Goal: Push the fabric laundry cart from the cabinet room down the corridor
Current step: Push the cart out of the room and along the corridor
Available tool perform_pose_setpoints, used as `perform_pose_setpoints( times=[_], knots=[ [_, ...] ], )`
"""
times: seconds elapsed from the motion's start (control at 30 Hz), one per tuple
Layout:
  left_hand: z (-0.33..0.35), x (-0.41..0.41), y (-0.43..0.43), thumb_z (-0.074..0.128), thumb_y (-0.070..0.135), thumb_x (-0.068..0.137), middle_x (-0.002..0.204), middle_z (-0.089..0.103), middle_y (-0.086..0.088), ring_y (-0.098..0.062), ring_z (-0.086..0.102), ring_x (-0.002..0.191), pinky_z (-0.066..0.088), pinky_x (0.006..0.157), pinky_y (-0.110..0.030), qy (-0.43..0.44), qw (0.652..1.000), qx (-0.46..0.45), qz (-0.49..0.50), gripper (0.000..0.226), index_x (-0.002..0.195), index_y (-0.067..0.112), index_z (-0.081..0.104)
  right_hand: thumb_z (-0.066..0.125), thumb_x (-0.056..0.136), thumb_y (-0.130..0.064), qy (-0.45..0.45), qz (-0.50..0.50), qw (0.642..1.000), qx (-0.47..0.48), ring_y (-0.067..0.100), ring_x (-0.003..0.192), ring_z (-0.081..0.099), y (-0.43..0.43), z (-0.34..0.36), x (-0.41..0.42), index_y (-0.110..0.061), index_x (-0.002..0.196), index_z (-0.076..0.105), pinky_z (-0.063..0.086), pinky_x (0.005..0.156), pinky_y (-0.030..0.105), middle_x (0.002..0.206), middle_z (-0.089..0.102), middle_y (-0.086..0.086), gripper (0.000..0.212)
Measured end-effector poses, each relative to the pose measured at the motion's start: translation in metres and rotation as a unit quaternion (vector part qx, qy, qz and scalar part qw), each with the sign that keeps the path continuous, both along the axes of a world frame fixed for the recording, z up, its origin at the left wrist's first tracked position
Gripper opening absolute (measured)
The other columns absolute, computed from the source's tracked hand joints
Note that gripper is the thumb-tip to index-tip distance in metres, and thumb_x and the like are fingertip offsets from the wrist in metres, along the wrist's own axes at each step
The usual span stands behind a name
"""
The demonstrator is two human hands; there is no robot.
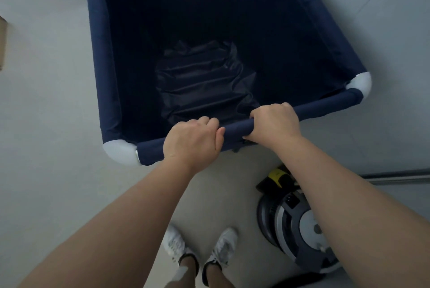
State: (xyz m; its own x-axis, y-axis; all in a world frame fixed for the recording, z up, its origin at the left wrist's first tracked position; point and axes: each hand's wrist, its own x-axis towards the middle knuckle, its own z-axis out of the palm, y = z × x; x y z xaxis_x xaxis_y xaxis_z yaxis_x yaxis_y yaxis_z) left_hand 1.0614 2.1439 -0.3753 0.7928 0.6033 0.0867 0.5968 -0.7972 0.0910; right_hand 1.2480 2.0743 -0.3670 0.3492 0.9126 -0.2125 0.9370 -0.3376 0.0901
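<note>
A dark navy fabric laundry cart (102, 59) fills the upper middle of the head view, its top rim a padded tube with white plastic corner pieces. Crumpled dark fabric lies at its bottom. My left hand (192, 140) is wrapped over the near rim bar, left of its middle. My right hand (275, 125) grips the same bar just to the right, a short gap between the two. Both forearms reach forward from the bottom of the frame.
A round grey and white floor machine (300, 227) with a yellow and black part sits on the pale floor at my right, close to my white shoes (200, 248). A cardboard box edge (2, 43) shows at far left. A metal floor strip (400, 177) runs at right.
</note>
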Motion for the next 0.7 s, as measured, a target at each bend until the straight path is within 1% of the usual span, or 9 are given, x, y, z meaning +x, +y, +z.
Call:
perform_pose_setpoints(
  times=[0.1, 0.17, 0.3, 0.4, 0.5, 0.6, 0.7],
  knots=[
    [0.002, 0.009, 0.005, 0.025, 0.04, 0.099, 0.076, 0.057, 0.003, -0.022, 0.054, 0.061, 0.034, 0.052, -0.035, -0.017, 1.0, -0.017, -0.018, 0.034, 0.09, 0.019, 0.051, 0.066, 0.072, -0.058, -0.001, -0.002, 1.0, -0.015, 0.022, 0.067, 0.055, 0.007, 0.004, 0.011, -0.03, 0.078, 0.065, 0.032, 0.069, 0.037, 0.066, 0.056, -0.006, 0.029],
    [0.005, 0.014, 0.01, 0.027, 0.04, 0.098, 0.076, 0.057, 0.004, -0.021, 0.055, 0.062, 0.036, 0.051, -0.035, -0.021, 0.999, -0.028, -0.017, 0.032, 0.091, 0.02, 0.05, 0.065, 0.072, -0.056, 0.003, -0.006, 1.0, -0.018, 0.023, 0.068, 0.055, 0.012, 0.006, 0.017, -0.029, 0.078, 0.066, 0.032, 0.07, 0.036, 0.065, 0.055, -0.006, 0.027],
    [0.006, 0.02, 0.023, 0.025, 0.04, 0.098, 0.07, 0.061, 0.002, -0.024, 0.056, 0.059, 0.033, 0.051, -0.034, 0.006, 1.0, -0.019, -0.004, 0.039, 0.082, 0.019, 0.054, 0.065, 0.073, -0.05, 0.005, -0.005, 1.0, -0.021, 0.022, 0.069, 0.056, 0.027, 0.008, 0.019, -0.029, 0.078, 0.066, 0.033, 0.069, 0.036, 0.066, 0.055, -0.007, 0.022],
    [0.005, 0.019, 0.042, 0.028, 0.038, 0.098, 0.064, 0.062, 0.0, -0.025, 0.055, 0.054, 0.032, 0.049, -0.034, 0.015, 1.0, -0.013, -0.01, 0.039, 0.076, 0.017, 0.053, 0.065, 0.074, -0.048, 0.0, -0.005, 1.0, -0.014, 0.022, 0.068, 0.054, 0.042, 0.007, 0.018, -0.029, 0.078, 0.067, 0.032, 0.069, 0.036, 0.065, 0.055, -0.006, 0.02],
    [0.007, 0.016, 0.061, 0.031, 0.036, 0.098, 0.061, 0.061, 0.001, -0.024, 0.053, 0.051, 0.03, 0.048, -0.033, 0.02, 1.0, -0.005, -0.023, 0.037, 0.074, 0.018, 0.052, 0.065, 0.074, -0.05, 0.004, -0.006, 1.0, -0.014, 0.021, 0.067, 0.05, 0.059, 0.007, 0.017, -0.03, 0.078, 0.067, 0.031, 0.069, 0.035, 0.064, 0.053, -0.007, 0.02],
    [0.008, 0.017, 0.073, 0.028, 0.038, 0.099, 0.064, 0.062, 0.002, -0.023, 0.054, 0.053, 0.03, 0.05, -0.033, 0.026, 0.999, -0.013, -0.028, 0.039, 0.077, 0.02, 0.054, 0.066, 0.073, -0.055, 0.017, -0.01, 0.999, -0.034, 0.02, 0.071, 0.057, 0.072, 0.009, 0.019, -0.031, 0.079, 0.066, 0.033, 0.071, 0.036, 0.068, 0.06, -0.007, 0.024],
    [0.008, 0.021, 0.078, 0.024, 0.039, 0.099, 0.069, 0.064, 0.002, -0.023, 0.056, 0.058, 0.035, 0.052, -0.035, 0.019, 0.999, -0.035, -0.025, 0.041, 0.081, 0.02, 0.055, 0.067, 0.07, -0.058, 0.035, -0.014, 0.997, -0.066, 0.02, 0.075, 0.061, 0.082, 0.014, 0.025, -0.032, 0.08, 0.064, 0.035, 0.073, 0.036, 0.072, 0.063, -0.008, 0.028]
  ],
)
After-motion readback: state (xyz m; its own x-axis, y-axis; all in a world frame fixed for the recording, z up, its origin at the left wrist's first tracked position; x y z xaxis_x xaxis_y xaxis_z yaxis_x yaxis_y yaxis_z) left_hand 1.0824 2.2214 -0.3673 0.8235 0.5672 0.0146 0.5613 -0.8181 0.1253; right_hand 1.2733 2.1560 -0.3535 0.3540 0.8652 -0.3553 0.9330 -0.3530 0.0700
